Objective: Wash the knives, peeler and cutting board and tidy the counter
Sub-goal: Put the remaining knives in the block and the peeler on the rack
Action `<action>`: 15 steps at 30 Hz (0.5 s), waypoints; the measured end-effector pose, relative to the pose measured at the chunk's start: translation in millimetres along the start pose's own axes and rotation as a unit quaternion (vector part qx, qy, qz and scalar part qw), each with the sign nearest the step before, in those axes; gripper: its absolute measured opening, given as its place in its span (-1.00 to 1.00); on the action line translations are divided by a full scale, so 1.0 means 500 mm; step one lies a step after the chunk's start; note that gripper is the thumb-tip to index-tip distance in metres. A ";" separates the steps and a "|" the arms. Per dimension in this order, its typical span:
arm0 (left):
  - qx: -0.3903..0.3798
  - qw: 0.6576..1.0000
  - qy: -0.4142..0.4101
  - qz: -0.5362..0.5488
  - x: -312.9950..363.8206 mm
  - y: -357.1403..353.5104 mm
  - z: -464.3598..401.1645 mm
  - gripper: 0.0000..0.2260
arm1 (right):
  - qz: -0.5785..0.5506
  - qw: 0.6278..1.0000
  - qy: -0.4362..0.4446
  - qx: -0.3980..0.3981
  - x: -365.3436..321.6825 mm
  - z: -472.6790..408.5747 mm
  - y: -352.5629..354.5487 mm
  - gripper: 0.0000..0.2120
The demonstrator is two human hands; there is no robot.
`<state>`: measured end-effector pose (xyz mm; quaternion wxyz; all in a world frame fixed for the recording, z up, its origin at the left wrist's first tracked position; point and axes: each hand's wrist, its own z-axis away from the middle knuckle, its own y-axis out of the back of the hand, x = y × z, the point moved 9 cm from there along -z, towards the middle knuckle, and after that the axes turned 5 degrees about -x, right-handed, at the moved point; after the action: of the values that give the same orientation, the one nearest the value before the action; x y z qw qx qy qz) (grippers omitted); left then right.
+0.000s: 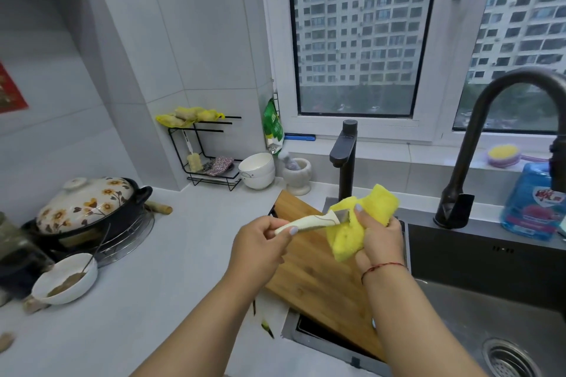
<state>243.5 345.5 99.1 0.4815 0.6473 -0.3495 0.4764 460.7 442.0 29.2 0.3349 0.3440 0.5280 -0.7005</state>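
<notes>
Left hand (260, 246): grips the cream handle of a small knife (309, 222), fingers curled under the handle, thumb pressed along its top. Right hand (378, 236): holds a folded yellow cloth (361, 223), fingers curled behind it, thumb pressed on its front face. Knife blade: wrapped inside the cloth, only a short grey stretch visible next to the handle. Red thread bracelet (384, 267) on the right wrist.

Both hands held above the bamboo cutting board (312, 272). Board position: lying across the left end of the sink (477, 309), near end overhanging the basin, far end on the white counter (159, 285). Sink strainer (508, 358) at lower right of the basin. Two dark taps behind the sink: a straight one (345, 156) and a tall gooseneck one (477, 144).

On the counter, left: a flowered clay pot (88, 205) on a wire trivet, and a white bowl (66, 280) with brown contents and a utensil standing in it. At the back: a black wire rack (208, 156) with yellow cloths on top, two stacked white bowls (257, 171), a stone mortar with pestle (296, 174). Green peel scraps (266, 327) on the counter edge by the sink corner. Blue packet (533, 202) at the right of the gooseneck tap. Peeler and any other knives: cannot be located.
</notes>
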 end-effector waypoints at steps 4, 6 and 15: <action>0.002 0.998 -0.038 0.059 0.016 0.044 0.013 -0.80 | 0.007 0.999 -0.036 -0.003 0.055 0.024 -0.041 -0.67; 0.004 0.995 -0.058 0.078 0.025 0.072 0.020 -0.75 | 0.021 0.997 -0.072 -0.017 0.090 0.040 -0.071 -0.63; 0.115 0.986 -0.106 0.050 0.014 0.308 0.045 -0.88 | 0.073 0.975 -0.177 -0.108 0.235 0.124 -0.229 -0.65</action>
<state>111.4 279.2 148.9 0.3395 0.7269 -0.3733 0.4659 294.0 394.1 2.0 0.5087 0.2137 0.5064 -0.6627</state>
